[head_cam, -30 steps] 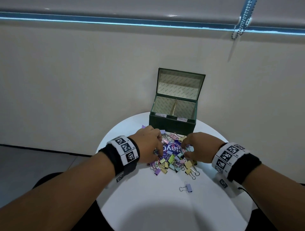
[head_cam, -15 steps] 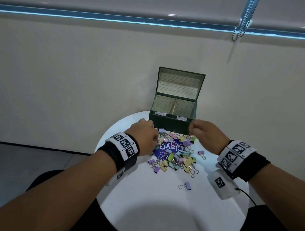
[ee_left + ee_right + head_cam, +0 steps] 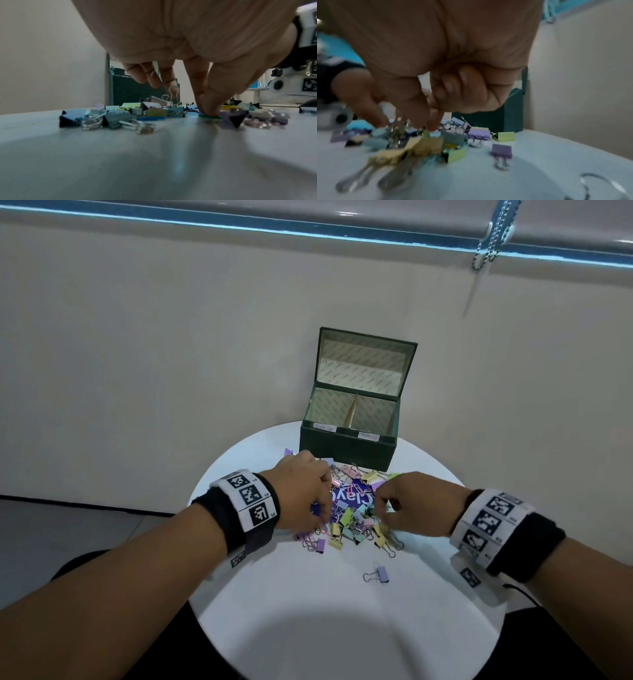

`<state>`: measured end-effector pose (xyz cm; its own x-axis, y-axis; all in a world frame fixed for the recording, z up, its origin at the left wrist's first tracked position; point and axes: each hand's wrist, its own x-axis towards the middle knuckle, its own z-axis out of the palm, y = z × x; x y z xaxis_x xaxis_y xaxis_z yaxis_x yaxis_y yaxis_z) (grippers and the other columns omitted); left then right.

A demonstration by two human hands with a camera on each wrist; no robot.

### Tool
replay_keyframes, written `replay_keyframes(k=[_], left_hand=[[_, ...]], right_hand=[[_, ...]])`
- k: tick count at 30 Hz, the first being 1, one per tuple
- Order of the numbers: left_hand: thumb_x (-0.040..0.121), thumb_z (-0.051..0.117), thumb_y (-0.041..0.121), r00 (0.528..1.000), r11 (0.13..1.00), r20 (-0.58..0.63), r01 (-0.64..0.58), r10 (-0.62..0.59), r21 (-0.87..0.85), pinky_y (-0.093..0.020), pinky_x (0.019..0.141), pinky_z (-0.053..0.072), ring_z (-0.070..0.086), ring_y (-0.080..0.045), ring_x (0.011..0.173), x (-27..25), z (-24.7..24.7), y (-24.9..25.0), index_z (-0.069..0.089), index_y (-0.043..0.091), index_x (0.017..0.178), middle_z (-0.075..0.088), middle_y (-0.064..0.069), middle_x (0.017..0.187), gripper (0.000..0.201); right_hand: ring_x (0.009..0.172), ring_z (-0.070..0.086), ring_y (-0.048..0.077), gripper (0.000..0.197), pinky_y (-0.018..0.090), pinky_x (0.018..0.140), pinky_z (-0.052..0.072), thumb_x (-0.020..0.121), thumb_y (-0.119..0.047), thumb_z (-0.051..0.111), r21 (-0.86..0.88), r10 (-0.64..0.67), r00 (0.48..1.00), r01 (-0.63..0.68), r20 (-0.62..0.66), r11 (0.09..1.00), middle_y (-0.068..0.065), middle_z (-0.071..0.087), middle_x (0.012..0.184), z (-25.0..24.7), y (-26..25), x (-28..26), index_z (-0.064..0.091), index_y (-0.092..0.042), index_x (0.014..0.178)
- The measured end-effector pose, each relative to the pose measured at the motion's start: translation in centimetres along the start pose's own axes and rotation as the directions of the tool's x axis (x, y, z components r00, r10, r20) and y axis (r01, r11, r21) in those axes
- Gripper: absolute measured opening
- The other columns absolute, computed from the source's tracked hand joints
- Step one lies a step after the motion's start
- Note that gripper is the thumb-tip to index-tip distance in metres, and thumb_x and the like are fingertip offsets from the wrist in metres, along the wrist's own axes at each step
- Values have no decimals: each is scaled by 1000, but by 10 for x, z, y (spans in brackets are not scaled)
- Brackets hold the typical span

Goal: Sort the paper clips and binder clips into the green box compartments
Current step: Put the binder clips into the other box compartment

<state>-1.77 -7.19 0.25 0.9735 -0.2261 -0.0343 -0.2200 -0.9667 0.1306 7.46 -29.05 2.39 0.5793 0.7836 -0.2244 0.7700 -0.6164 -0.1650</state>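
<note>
The green box (image 3: 346, 448) stands open at the table's far edge, a divider splitting it into two labelled compartments. In front of it lies a pile of pastel binder clips and paper clips (image 3: 354, 520) on a blue card. My left hand (image 3: 320, 523) is at the pile's left side. In the left wrist view its thumb and forefinger (image 3: 208, 112) pinch a green paper clip (image 3: 210, 116) flat on the table. My right hand (image 3: 380, 517) is at the pile's right side. Its thumb and forefinger (image 3: 428, 125) close on a pale blue binder clip (image 3: 435, 133), blurred, with the other fingers curled.
The round white table (image 3: 308, 628) has bare surface toward me. One purple binder clip (image 3: 378, 573) lies alone in front of the pile. A beige wall rises right behind the box, and a bead chain (image 3: 493, 237) hangs top right.
My right hand has come down from the front of the box back onto the right side of the pile. My left hand has shifted slightly toward me along the pile's left side.
</note>
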Motion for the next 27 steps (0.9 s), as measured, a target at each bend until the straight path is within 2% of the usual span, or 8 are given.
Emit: replay_keyframes(k=[2,5,10,15,18,21,24,27], left_hand=[[79,73,44,1000,1000,-10,6,-6,4,-38,98,39,36,-10,111,0,2,-1,72,41,89,44,18,106,11],[79,71,38,1000,1000,5,3,-3,-20,-39,99,39,36,-11,112,0,1,-2,72,46,96,42,17,106,20],[78,74,42,999,1000,33,-13,13,1,-38,98,39,36,-11,109,0,0,0,73,49,94,43,17,107,18],[77,75,48,1000,1000,-4,-20,20,7,-37,94,41,37,-10,105,3,3,0,74,45,85,45,19,102,8],[81,71,47,1000,999,-21,-20,20,28,-36,96,40,38,-11,107,4,5,-1,72,38,85,47,17,102,9],[88,64,42,999,1000,-33,-14,14,24,-36,98,38,39,-12,108,4,4,-1,69,33,90,50,14,105,10],[93,58,42,1000,1000,-28,12,-11,28,-34,96,40,40,-13,107,6,1,0,64,34,91,53,11,107,10],[96,55,40,997,998,-50,54,-55,-23,-33,91,43,45,-13,102,8,0,-2,60,32,91,57,10,100,11]], right_hand=[[72,52,3,15,26,76,49,95,-32,52,-77,32,999,-34,-25,996,-17,56,75,9,0,0,68,-30,93],[83,58,13,17,27,78,50,96,-35,52,-69,125,989,-130,-73,989,-12,62,86,11,6,5,68,-29,93],[83,64,12,17,25,74,53,89,-33,63,-70,202,979,-202,-4,977,-10,71,85,7,13,14,77,-29,81],[83,57,9,14,19,65,39,86,-28,70,-54,176,984,-175,8,983,-17,60,82,2,8,14,77,-31,98],[87,62,12,16,16,63,40,87,-21,65,-78,152,988,-149,39,986,-9,69,92,5,6,16,78,-25,97],[78,59,11,14,15,60,41,86,-18,63,-68,157,985,-153,69,986,-2,71,92,8,7,18,76,-20,91],[65,55,7,9,18,63,47,85,-17,65,44,150,985,-154,83,987,-5,69,77,-1,10,17,73,-18,82],[61,53,2,11,18,63,44,92,-22,64,184,140,990,-134,-20,974,-10,64,74,-21,18,19,66,-21,81]])
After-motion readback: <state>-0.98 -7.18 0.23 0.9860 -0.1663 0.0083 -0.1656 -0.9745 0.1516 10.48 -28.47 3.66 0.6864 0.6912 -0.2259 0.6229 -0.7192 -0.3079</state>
